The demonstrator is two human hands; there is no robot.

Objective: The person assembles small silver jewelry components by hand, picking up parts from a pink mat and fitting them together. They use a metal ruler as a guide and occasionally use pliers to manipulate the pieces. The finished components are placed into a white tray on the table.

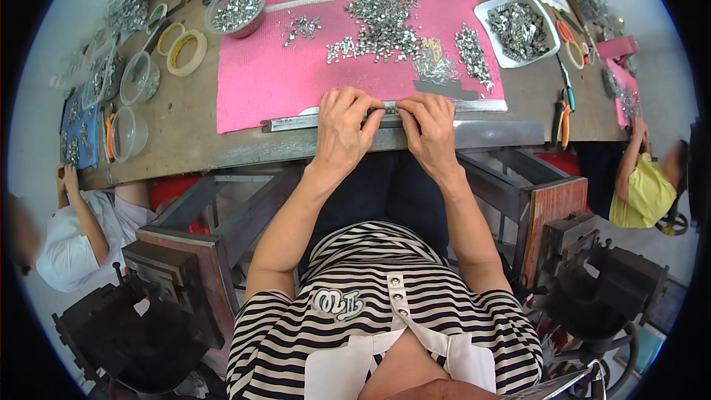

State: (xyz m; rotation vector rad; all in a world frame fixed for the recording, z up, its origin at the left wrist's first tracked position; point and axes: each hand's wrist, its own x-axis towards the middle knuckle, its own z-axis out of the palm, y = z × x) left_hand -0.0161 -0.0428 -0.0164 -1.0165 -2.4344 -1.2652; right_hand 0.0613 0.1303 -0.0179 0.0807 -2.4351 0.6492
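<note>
Slim silvery metal rail [295, 123], crosswise near table edge [248, 154].

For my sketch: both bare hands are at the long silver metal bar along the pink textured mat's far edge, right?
Far is wrong: the head view shows the left hand and right hand at the metal bar along the pink mat's near edge.
</note>
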